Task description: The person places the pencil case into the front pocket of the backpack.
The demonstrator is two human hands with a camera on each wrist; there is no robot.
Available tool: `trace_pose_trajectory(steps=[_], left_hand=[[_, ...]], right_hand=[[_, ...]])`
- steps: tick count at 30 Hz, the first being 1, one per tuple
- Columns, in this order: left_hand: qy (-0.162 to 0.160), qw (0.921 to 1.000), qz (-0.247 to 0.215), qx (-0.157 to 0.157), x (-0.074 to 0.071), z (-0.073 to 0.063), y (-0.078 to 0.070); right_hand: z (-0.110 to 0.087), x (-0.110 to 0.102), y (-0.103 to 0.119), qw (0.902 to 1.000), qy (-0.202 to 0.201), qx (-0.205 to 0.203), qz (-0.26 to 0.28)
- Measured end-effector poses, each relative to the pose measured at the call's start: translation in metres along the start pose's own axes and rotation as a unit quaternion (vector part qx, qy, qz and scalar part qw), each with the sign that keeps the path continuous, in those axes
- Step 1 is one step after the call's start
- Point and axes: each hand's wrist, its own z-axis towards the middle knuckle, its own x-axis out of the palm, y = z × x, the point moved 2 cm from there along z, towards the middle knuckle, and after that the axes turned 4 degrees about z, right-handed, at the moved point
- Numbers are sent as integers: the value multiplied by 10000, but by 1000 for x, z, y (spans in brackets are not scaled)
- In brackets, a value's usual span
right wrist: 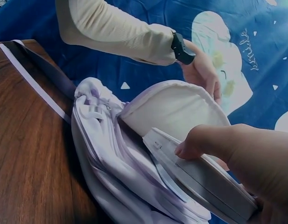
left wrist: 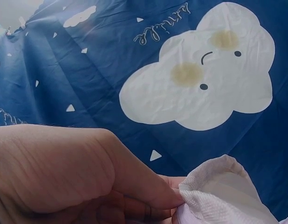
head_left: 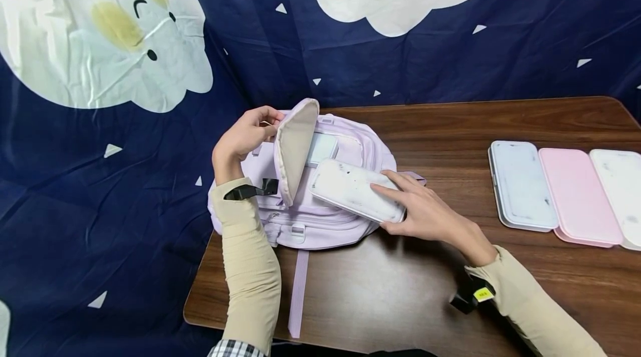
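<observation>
A lavender backpack (head_left: 340, 229) lies on the table with its front pocket flap (head_left: 296, 143) raised, showing a cream lining. My left hand (head_left: 246, 133) pinches the flap's edge between thumb and fingers, as the left wrist view shows at the flap (left wrist: 218, 186). My right hand (head_left: 425, 207) grips one end of a white, flat pencil box (head_left: 355, 190), thumb along the near side and fingers over the lid. The box slants over the pocket opening, its far end close to the lining in the right wrist view. Inside the pocket sits a pale blue box (head_left: 323, 148), partly covered.
On the right of the wooden table (head_left: 450, 129) a pale blue box (head_left: 523, 184), a pink box (head_left: 581, 196) and a white box (head_left: 621, 196) lie side by side. A lavender strap (head_left: 299, 296) runs to the front edge. A dark blue cloud-print cloth (head_left: 260, 40) hangs behind.
</observation>
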Motion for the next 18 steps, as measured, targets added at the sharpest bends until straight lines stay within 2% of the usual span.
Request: trace_pose_trajectory(steps=[6,18], left_hand=[[-30,10000,-6,4,0,0,1],[-29,10000,75,7,0,-1,0]], right_hand=[[7,7,1,9997,259,-20,16],[16,19,-1,9989,397,-232,126]])
